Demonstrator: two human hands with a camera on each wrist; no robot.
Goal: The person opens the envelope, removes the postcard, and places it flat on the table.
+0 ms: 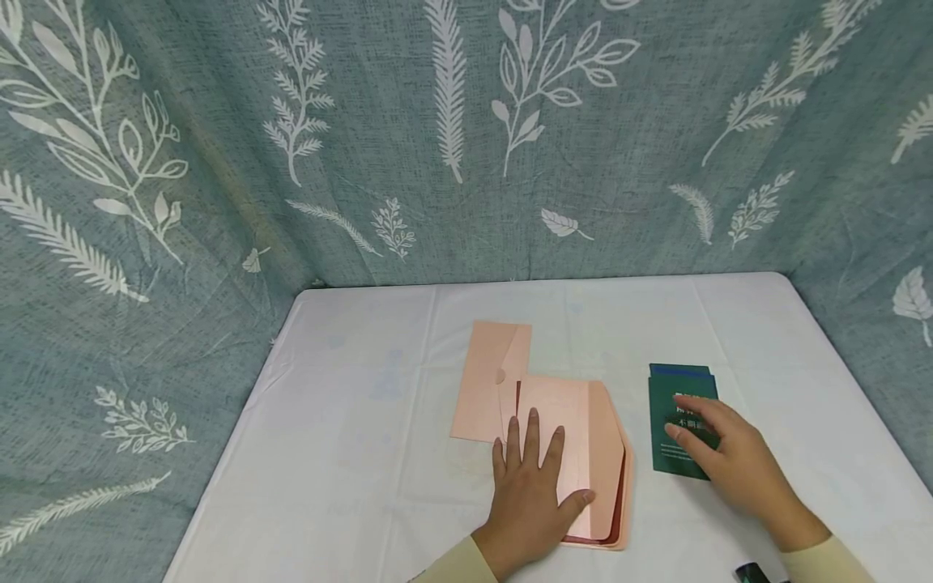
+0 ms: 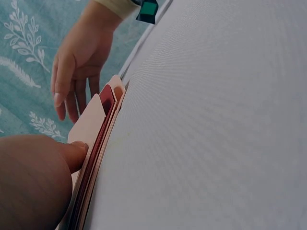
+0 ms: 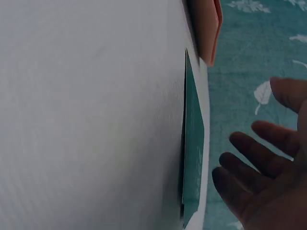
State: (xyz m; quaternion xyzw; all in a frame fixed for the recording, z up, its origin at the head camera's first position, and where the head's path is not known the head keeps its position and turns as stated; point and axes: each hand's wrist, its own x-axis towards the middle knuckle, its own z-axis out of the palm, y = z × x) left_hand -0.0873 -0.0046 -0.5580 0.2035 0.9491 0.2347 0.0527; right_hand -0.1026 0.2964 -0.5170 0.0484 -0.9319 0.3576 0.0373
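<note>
My left hand (image 1: pixel 526 502) lies with fingers spread on a stack of peach-pink envelopes (image 1: pixel 607 461), the top one with its flap unfolded to the right. In the left wrist view the thumb presses the top of the stack (image 2: pixel 87 119), where dark red edges show between the pink layers. My right hand (image 1: pixel 747 461) hovers over a small pile of dark green cards (image 1: pixel 665 405) with white print, fingers loosely bent and gripping nothing. In the right wrist view, a gap separates its fingertips from the green cards (image 3: pixel 194 143).
Behind the stack, partly under it, lies another peach envelope (image 1: pixel 481 380) with its flap folded over. A white cloth covers the table (image 1: pixel 335 453). Blue-green leaf-patterned curtain (image 1: pixel 379 162) hangs around the table's back and sides. A small black object (image 1: pixel 751 573) shows near the right wrist.
</note>
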